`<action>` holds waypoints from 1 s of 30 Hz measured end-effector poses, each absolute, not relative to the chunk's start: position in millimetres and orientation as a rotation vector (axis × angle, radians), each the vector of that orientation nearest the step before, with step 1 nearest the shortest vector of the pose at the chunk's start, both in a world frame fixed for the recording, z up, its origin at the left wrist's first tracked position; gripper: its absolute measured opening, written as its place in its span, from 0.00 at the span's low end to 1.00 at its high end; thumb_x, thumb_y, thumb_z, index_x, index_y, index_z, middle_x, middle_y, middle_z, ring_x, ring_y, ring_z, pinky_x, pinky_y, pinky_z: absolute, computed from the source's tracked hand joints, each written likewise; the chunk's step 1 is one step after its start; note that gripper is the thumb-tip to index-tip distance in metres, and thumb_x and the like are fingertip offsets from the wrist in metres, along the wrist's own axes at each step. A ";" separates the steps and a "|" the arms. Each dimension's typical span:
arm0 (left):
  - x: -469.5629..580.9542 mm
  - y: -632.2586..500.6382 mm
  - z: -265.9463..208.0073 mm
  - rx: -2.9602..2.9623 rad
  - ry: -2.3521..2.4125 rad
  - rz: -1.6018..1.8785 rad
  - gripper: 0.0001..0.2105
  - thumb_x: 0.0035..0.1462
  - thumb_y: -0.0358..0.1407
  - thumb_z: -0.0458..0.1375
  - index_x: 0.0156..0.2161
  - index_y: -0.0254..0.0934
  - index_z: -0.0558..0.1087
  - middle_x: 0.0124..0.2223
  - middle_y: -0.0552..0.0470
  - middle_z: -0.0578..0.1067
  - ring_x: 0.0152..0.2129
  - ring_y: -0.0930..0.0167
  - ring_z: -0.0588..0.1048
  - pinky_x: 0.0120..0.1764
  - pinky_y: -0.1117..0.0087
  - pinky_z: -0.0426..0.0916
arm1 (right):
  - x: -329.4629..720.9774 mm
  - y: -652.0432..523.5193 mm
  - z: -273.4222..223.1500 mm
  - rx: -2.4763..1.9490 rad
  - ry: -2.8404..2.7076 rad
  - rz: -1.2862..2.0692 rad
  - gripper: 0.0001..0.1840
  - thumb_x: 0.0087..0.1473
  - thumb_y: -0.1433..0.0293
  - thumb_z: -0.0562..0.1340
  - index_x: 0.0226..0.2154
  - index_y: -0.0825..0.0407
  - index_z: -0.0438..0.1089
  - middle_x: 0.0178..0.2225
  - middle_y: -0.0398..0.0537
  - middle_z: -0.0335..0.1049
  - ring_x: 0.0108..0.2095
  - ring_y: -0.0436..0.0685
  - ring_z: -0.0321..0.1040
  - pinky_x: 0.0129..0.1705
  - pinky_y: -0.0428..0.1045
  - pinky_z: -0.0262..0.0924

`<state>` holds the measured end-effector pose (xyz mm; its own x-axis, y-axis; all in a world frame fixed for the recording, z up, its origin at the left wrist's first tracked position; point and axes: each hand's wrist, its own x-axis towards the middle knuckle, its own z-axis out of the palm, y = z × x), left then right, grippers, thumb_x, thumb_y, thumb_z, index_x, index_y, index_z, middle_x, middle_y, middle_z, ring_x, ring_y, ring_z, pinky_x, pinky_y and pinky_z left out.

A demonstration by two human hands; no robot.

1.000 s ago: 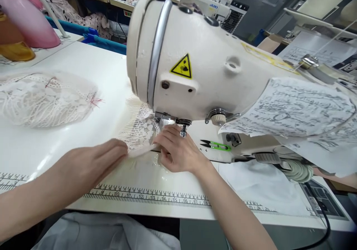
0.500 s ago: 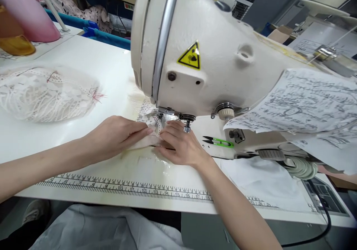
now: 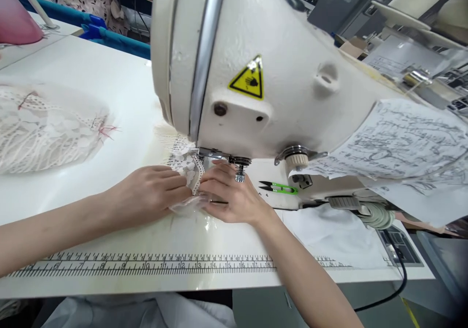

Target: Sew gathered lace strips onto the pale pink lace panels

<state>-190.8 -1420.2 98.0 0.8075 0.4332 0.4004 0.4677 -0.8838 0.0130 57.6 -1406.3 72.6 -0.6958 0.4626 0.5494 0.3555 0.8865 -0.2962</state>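
Observation:
A strip of white lace (image 3: 186,164) with a scalloped, eyelet edge lies under the head of a sewing machine (image 3: 234,40). To its left, my left hand (image 3: 151,191) is closed on the lace and the sheer cloth, its fingers curled in. My right hand (image 3: 230,191) is closed over the lace's right side, close to the presser area, thumb below and fingers pressed together. The needle and foot are largely hidden behind the machine head and my fingers. Sheer fabric bunches between both hands at the front.
Green thread snips (image 3: 280,188) lie on the machine bed right of my right hand. More lace (image 3: 51,128) with red threads rests at the left. A printed ruler (image 3: 146,264) runs along the table's front edge. Handwritten paper (image 3: 398,138) hangs at the right, above white cloth (image 3: 332,233).
My left hand has curled its fingers inward from a flatter pinch, and more lace shows beside it. My right hand stays by the presser area. The camera view has shifted slightly.

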 end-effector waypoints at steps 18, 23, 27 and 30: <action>-194.5 -1424.9 73.8 -2.861 -0.767 -0.780 0.18 0.66 0.25 0.48 0.53 0.37 0.75 0.57 0.46 0.80 0.59 0.66 0.76 0.61 0.64 0.72 | 56.7 -1410.2 75.4 -0.588 -2.434 0.191 0.10 0.67 0.77 0.62 0.44 0.50 0.78 0.40 0.44 0.82 0.47 0.53 0.79 0.58 0.52 0.74; -194.4 -1426.4 70.7 -2.846 -0.792 -0.728 0.15 0.68 0.26 0.47 0.52 0.34 0.73 0.58 0.44 0.80 0.57 0.66 0.77 0.57 0.66 0.75 | 56.5 -1410.2 71.5 -0.583 -2.398 0.176 0.10 0.69 0.74 0.59 0.45 0.51 0.78 0.39 0.46 0.82 0.46 0.54 0.79 0.53 0.51 0.76; -195.5 -1426.5 70.0 -2.872 -0.805 -0.725 0.15 0.69 0.31 0.48 0.54 0.34 0.72 0.58 0.43 0.80 0.57 0.64 0.78 0.56 0.64 0.77 | 58.9 -1409.9 66.8 -0.600 -2.423 0.123 0.10 0.69 0.73 0.60 0.47 0.51 0.77 0.42 0.48 0.82 0.48 0.55 0.79 0.51 0.51 0.76; -195.1 -1425.9 69.5 -2.904 -0.827 -0.714 0.16 0.69 0.34 0.50 0.56 0.35 0.72 0.59 0.43 0.79 0.58 0.62 0.77 0.55 0.61 0.78 | 59.9 -1409.6 67.2 -0.620 -2.431 0.118 0.10 0.69 0.73 0.60 0.47 0.52 0.77 0.42 0.49 0.82 0.48 0.55 0.78 0.51 0.51 0.75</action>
